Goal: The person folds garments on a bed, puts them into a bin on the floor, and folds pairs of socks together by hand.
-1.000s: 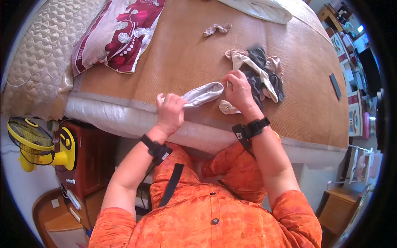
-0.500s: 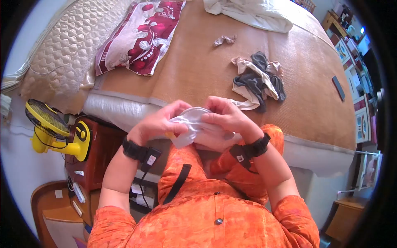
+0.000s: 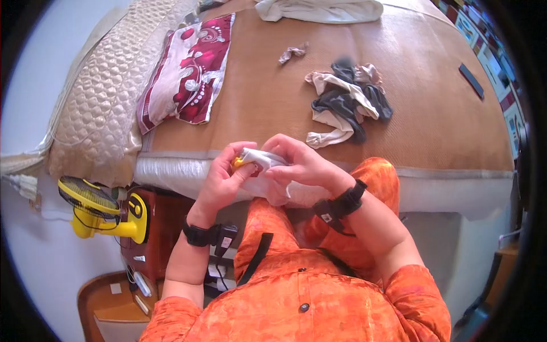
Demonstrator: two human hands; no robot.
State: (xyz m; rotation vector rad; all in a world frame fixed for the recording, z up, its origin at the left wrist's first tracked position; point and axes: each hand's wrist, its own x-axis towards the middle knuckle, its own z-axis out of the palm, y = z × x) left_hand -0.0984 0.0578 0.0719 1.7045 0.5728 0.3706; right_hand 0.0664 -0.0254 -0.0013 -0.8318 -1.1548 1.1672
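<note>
A white sock-like cloth (image 3: 263, 160) with a small yellow and red patch is bunched up between my two hands, in front of the bed's near edge. My left hand (image 3: 228, 176) pinches its left end, beside the yellow patch. The fingers of my right hand (image 3: 299, 164) are closed on its right part, and some thin fabric hangs below them. Beyond my right hand lies a tangled pile of dark grey and cream cloths (image 3: 347, 102) on the brown mat. A small crumpled pinkish cloth (image 3: 293, 53) lies apart, farther back.
The bed (image 3: 273, 97) bears a red and white patterned pillow (image 3: 191, 74) at left, a white cloth (image 3: 322, 10) at the back and a dark remote-like object (image 3: 471, 81) at right. A yellow fan (image 3: 108, 214) stands at the left on a reddish cabinet (image 3: 165, 228).
The white cloth was stretched out toward the left of the pile; both hands have since come together and gathered it. The yellow patch now shows more clearly. The view has shifted.
</note>
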